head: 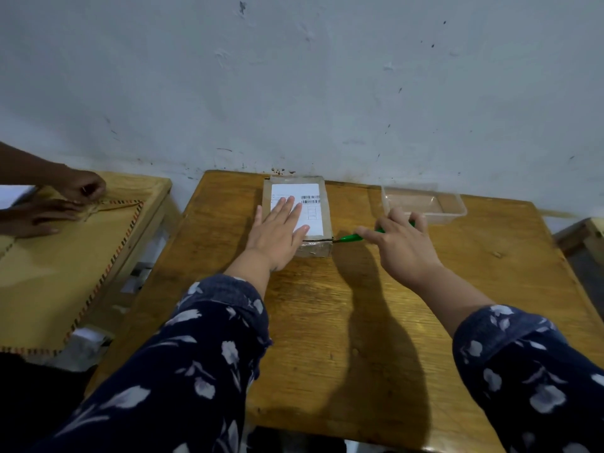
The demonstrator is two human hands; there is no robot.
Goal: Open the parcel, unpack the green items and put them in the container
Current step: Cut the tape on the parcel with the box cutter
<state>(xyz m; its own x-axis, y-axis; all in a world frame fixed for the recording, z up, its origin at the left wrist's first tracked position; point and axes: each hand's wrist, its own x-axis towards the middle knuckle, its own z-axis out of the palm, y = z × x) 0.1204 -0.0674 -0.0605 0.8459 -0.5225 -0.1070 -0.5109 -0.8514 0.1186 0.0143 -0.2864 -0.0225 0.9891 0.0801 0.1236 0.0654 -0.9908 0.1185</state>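
Observation:
A taped brown cardboard parcel (322,210) with a white barcode label lies at the back of the wooden table (343,322), against the wall. My left hand (281,232) rests flat on its top, fingers spread. My right hand (400,243) grips a green-handled cutter (351,238). The cutter's tip touches the parcel's near right corner, at a dark slit along the near top edge. A clear plastic container (425,204) stands behind my right hand; I see nothing in it. The parcel's contents are hidden.
A second table (49,273) at the left carries a large yellow envelope with a striped border; another person's two hands (65,197) press on it. Papers lie in the gap between the tables. A further wooden edge (581,233) shows at far right.

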